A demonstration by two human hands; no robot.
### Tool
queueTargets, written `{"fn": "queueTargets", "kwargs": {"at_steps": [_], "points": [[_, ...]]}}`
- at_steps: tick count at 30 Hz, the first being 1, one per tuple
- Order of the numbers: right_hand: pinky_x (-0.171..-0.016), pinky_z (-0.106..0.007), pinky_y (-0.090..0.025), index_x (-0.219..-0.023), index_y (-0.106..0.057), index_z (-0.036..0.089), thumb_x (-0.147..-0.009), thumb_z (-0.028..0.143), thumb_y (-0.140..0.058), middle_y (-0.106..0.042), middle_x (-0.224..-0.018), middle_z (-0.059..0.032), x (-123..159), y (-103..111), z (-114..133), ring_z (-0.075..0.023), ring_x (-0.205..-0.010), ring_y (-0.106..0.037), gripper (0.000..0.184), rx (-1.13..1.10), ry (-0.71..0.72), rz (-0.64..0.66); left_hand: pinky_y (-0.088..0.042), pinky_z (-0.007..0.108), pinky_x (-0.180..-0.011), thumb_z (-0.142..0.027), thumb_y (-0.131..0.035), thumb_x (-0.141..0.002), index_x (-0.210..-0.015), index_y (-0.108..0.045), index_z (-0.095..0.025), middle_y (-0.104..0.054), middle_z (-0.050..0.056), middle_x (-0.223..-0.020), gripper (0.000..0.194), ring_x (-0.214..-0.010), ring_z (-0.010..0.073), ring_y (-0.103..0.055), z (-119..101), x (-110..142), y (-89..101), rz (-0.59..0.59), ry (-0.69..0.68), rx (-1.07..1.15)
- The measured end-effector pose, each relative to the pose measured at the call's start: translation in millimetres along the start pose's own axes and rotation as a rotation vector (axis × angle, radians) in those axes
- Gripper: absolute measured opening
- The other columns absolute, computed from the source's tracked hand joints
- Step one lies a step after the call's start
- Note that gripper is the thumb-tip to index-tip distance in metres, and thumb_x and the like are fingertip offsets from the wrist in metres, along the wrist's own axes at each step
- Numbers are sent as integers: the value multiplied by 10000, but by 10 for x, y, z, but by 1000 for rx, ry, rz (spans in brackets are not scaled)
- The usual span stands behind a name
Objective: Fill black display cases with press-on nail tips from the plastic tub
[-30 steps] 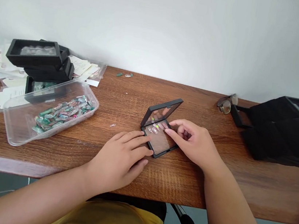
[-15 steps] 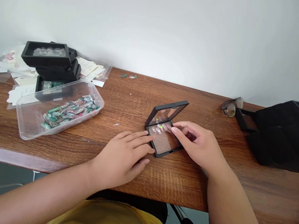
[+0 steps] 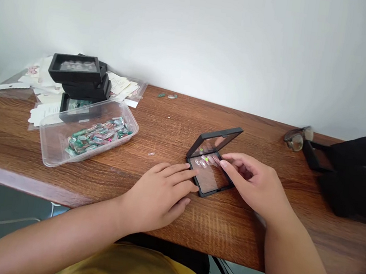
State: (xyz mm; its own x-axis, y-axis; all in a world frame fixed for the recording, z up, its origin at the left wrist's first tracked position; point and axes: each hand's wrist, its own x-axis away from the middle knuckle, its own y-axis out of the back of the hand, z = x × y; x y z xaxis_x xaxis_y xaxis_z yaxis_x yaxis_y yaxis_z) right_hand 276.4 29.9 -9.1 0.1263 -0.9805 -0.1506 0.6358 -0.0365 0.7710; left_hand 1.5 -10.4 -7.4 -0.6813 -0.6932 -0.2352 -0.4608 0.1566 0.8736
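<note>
A small black hinged case point(image 3: 213, 183) lies open on the wooden table point(image 3: 158, 120), its clear lid point(image 3: 220, 138) tilted up. Several press-on nails point(image 3: 206, 161) sit in a row inside it. My left hand point(image 3: 158, 194) lies flat on the table, fingers spread, fingertips touching the case's left edge. My right hand point(image 3: 257, 185) rests at the case's right side, its index finger stretched onto the nails, the other fingers curled loosely.
A clear plastic tub point(image 3: 64, 141) holding several green and pink nails stands at the left. Behind it are stacked black cases point(image 3: 79, 76) and paper cards point(image 3: 122, 85). Glasses point(image 3: 295, 137) and dark black boxes point(image 3: 360, 176) lie at the right. Two loose nails point(image 3: 168, 95) lie near the wall.
The view has shifted so everything sits further right in the picture. My hands stay on the case, with my right index finger still on the nails.
</note>
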Motion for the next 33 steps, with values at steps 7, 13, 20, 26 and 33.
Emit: {"fn": "queueTargets", "kwargs": {"at_steps": [7, 13, 20, 26, 33], "points": [[-616, -284, -474, -1039, -747, 262, -975, 464, -688, -644, -851, 10, 0, 22, 10, -148, -698, -592, 220, -16, 79, -53, -467, 462, -1117, -278, -502, -1048, -1256, -646, -223, -592, 32, -1544, 259, -1437, 259, -541, 2, -3, -13, -19, -26, -18], [-633, -296, -492, -1087, -738, 261, -966, 461, -694, -676, -949, -15, 7, 38, 28, -171, -767, -628, 238, -33, 74, -85, -454, 471, -1124, -298, -482, -1060, -1287, -635, -209, -571, 38, -1561, 287, -1451, 268, -515, -53, -19, -49, -13, -13, -56], [-662, -315, -491, -1033, -729, 236, -960, 475, -674, -651, -884, -27, 3, 53, 73, -181, -759, -606, 257, -7, 82, -43, -463, 424, -1133, -504, -404, -1093, -1465, -535, -101, -632, 92, -1480, 564, -1368, 276, -547, -64, -10, -25, -84, -4, -32], [-679, -310, -499, -1015, -708, 249, -901, 500, -712, -636, -873, -5, -3, 41, 66, -175, -761, -596, 276, -28, 88, -21, -473, 437, -1141, -454, -401, -1093, -1403, -609, -121, -632, 90, -1445, 500, -1367, 290, -523, -39, 1, 10, -42, 4, -3], [-656, -303, -508, -1021, -740, 260, -916, 536, -687, -687, -869, -9, 6, 30, 32, -179, -742, -620, 300, -36, 43, -31, -469, 463, -1166, -319, -486, -1048, -1420, -588, -128, -595, 84, -1502, 431, -1425, 308, -489, -29, 15, -43, -18, -1, -36]]}}
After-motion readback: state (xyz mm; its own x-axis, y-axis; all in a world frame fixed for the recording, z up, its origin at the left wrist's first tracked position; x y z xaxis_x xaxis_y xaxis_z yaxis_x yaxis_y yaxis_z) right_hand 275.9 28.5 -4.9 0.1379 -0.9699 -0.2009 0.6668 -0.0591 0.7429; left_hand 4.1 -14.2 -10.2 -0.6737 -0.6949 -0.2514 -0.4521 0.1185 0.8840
